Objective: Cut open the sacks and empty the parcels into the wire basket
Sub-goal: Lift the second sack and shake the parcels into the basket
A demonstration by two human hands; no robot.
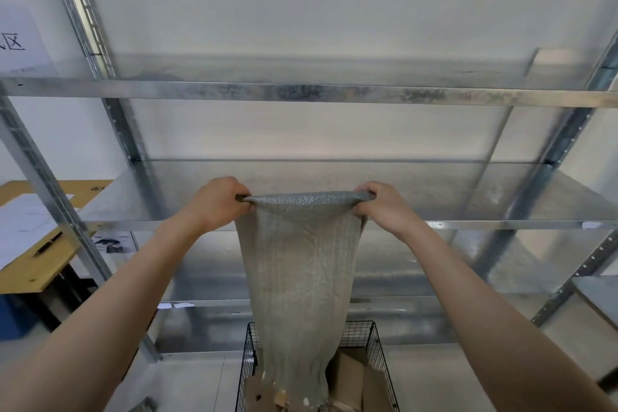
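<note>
Sack (297, 278), one, is gripped by left hand (219, 202) and right hand (381, 207) above one wire basket (359, 333) of parcels (349, 378); metal shelving (301, 92) behind.

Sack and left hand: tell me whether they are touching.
Touching. The head view shows the left hand gripping an upper corner of the sack, fingers curled round the bunched fabric.

**Camera: one head-worn view**

Single wide-angle view from the person's head, facing forward and slightly down along both outstretched arms. Close range: left hand (219, 202) and right hand (381, 207) mid-frame. Metal shelving (301, 92) beyond the hands, wire basket (371, 341) below them.
</note>
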